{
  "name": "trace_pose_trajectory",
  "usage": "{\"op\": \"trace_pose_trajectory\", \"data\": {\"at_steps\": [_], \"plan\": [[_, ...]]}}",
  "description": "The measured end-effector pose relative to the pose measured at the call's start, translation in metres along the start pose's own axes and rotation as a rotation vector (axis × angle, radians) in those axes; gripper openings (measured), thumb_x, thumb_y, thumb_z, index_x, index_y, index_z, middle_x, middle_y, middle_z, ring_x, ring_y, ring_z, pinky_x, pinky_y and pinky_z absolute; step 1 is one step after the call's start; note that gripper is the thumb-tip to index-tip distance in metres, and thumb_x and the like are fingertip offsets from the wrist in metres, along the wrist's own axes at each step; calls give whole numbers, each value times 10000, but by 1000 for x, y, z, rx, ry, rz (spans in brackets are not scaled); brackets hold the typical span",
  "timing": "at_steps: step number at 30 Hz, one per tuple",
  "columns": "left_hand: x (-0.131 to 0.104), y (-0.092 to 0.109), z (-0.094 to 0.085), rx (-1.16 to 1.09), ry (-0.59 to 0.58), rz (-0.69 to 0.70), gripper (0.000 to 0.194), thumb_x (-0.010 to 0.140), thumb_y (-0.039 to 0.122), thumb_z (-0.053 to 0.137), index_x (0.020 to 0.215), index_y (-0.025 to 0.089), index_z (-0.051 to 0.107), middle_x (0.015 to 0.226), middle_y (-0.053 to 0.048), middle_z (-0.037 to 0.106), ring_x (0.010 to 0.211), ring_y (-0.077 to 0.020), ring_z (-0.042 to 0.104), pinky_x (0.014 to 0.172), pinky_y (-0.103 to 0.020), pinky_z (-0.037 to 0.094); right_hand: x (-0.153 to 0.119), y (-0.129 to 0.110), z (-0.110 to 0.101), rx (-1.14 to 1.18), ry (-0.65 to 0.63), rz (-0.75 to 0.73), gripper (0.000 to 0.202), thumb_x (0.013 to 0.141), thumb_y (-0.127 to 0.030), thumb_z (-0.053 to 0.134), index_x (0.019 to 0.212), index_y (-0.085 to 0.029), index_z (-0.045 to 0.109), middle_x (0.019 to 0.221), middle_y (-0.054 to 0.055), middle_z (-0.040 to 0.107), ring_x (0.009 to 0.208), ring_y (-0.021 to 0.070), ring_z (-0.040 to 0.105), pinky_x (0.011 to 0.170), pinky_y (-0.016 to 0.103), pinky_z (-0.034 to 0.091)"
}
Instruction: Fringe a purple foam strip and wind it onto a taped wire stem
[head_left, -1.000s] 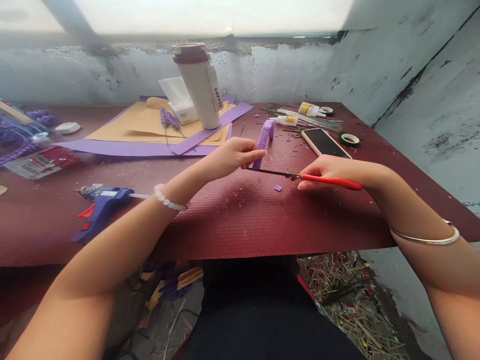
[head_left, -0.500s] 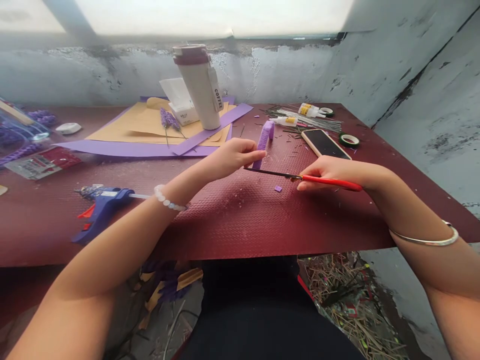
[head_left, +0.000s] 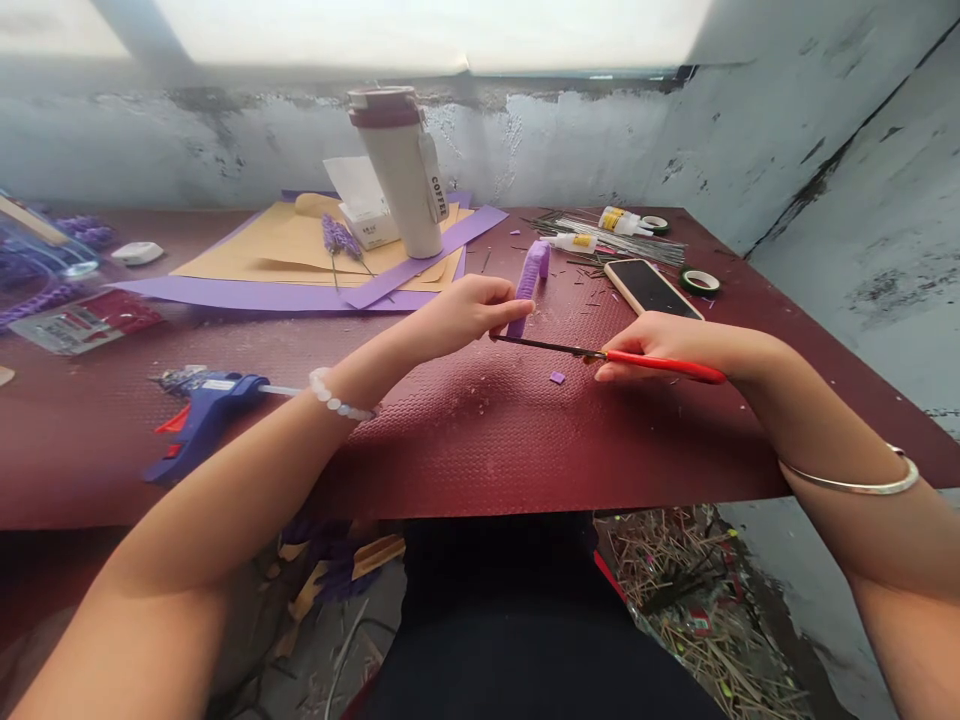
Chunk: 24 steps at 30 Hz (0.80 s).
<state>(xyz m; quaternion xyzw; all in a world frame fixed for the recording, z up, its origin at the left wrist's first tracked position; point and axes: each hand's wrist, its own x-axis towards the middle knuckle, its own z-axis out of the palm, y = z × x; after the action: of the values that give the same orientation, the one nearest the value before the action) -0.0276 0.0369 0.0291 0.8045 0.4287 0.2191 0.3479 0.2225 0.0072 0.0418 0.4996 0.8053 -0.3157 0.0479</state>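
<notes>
Between the thumb and fingers of my left hand (head_left: 484,305) is a purple paper strip (head_left: 531,270), its far end curling over and its edge looking finely fringed. My right hand (head_left: 637,345) is closed round the red handles of a pair of scissors (head_left: 667,366). The dark blades point left and meet the strip's near end, just under my left fingertips. Whether the blades are parted is too fine to tell. A small purple paper scrap (head_left: 556,378) lies on the table below the blades.
On the dark red table (head_left: 450,450) lie a blue glue gun (head_left: 214,415) at left and a phone (head_left: 651,287) at right. Behind stand a coffee cup (head_left: 401,180), purple and tan paper sheets (head_left: 240,255), glue bottles (head_left: 574,243), thin wires and green tape rolls (head_left: 700,281).
Almost nothing differs. The view has shifted very slightly; both hands, the strip and the scissors keep their places relative to each other.
</notes>
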Motion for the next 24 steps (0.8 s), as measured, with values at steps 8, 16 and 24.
{"op": "trace_pose_trajectory", "data": {"at_steps": [8, 16, 24], "plan": [[-1, 0, -1, -15, -28, 12, 315, 933, 252, 529, 631, 164, 550, 615, 4, 542, 569, -83, 449, 583, -251, 347, 2, 0, -1, -68, -13, -14, 599, 736, -772, 492, 569, -198, 440, 614, -19, 369, 593, 124, 347, 565, 287, 275], [5, -11, -1, -120, 55, -114, 321, 886, 244, 579, 576, 173, 539, 588, -9, 563, 554, -92, 474, 539, -246, 342, 5, 5, 1, -43, -2, -33, 526, 685, -720, 608, 762, -205, 537, 753, 21, 578, 674, 178, 510, 604, 294, 339], [13, -18, -8, -330, 321, -387, 336, 888, 142, 508, 562, 185, 441, 478, 31, 457, 422, -65, 402, 462, -232, 300, -1, 19, -9, -110, 155, 32, 523, 663, -711, 644, 803, -214, 560, 836, 51, 650, 731, 213, 568, 643, 309, 387]]}}
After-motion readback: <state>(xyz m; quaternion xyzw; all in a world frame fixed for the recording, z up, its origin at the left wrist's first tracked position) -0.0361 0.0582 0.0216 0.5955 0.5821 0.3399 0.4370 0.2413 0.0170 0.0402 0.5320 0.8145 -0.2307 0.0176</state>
